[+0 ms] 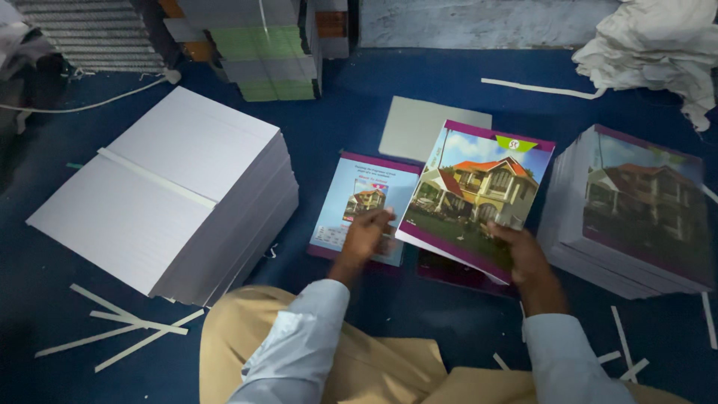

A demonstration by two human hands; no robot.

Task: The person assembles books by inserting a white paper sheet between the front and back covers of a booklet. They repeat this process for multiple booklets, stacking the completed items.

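My right hand [527,254] grips the lower edge of a booklet cover [479,191] printed with a yellow house and a purple border, held tilted above the blue floor. My left hand [365,236] rests flat on another printed cover [357,202] lying on the floor, light blue with a small house picture. A dark purple sheet [449,271] shows under the held cover. To the right stands a stack of the same house covers [636,213].
A tall stack of plain white sheets [172,194] stands at left. A grey board [419,123] lies behind the covers. Green and grey paper stacks [265,52] sit at the back, crumpled white cloth [658,45] at top right. Paper strips [120,325] litter the floor.
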